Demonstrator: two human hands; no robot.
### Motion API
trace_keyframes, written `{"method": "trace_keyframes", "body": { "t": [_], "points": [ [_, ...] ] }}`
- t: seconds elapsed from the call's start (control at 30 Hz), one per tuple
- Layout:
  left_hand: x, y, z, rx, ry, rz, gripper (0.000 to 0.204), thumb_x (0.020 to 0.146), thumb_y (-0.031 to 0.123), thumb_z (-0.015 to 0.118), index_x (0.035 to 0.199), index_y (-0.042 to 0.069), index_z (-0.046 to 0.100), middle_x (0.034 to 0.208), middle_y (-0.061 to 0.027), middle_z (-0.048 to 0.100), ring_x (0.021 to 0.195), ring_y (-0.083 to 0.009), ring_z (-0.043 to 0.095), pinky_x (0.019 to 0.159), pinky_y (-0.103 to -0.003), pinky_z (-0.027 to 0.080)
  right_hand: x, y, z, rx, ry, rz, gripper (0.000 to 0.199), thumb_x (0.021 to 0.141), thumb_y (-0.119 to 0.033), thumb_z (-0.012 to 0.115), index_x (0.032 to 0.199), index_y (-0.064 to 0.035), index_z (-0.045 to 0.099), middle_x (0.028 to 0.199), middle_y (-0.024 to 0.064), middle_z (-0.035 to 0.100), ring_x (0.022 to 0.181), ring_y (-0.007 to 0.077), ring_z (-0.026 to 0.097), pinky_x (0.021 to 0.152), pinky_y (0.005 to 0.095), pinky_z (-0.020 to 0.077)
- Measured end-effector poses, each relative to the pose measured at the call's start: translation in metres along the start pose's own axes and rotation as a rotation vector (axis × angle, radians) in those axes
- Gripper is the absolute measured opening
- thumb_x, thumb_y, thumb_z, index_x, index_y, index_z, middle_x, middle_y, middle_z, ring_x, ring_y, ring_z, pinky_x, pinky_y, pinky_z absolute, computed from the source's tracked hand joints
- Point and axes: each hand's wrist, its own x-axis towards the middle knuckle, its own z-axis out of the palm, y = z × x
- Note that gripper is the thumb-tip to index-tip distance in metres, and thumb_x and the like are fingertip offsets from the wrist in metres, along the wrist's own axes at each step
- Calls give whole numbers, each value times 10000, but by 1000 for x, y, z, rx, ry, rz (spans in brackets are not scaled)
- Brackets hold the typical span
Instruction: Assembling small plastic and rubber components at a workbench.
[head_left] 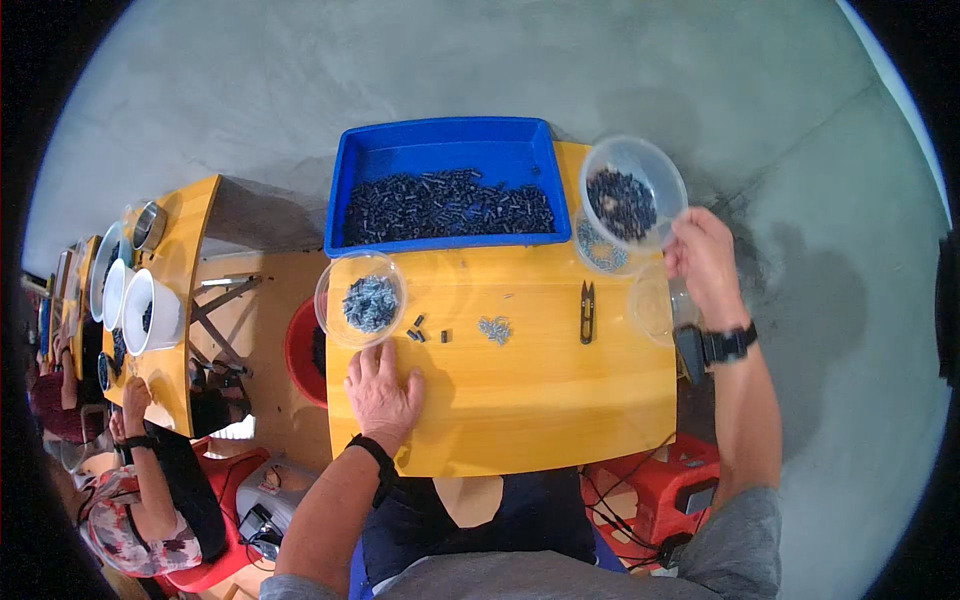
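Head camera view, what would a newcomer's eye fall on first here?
Probably the big blue tray of small dark pieces, at the far side of the yellow table. Next, at the far right corner, the right hand grips the rim of a clear tub with dark contents. The left hand rests at the table's left, by a clear bowl.

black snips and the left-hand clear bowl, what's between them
Head view: a small silvery pile and a few dark cylinders lie between snips and bowl.
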Motion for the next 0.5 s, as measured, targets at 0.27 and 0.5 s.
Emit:
{"method": "trace_keyframes", "body": {
  "t": [0.27, 0.5],
  "points": [
    [-3, 4, 0, -21, -14, 9, 543, 785, 297, 586, 1254, 35, 507, 1290, -180, 483, 1190, -377, 422, 994, -491, 334, -138, 55, -66, -73, -164, 209, 28, 889, -71, 543, 910, -52, 544, 635, 21, 565, 460, 104, 532, 411, 226, 420],
    [-3, -1, 1, 36, 25, 38, 555, 784, 309, 599, 1265, 47, 507, 1299, -164, 477, 1186, -369, 425, 972, -495, 347, -207, 113, -108, -42, -39, 338, 29, 869, -45, 558, 896, -41, 568, 636, 25, 593, 437, 95, 538, 378, 228, 410]
  ]
}}
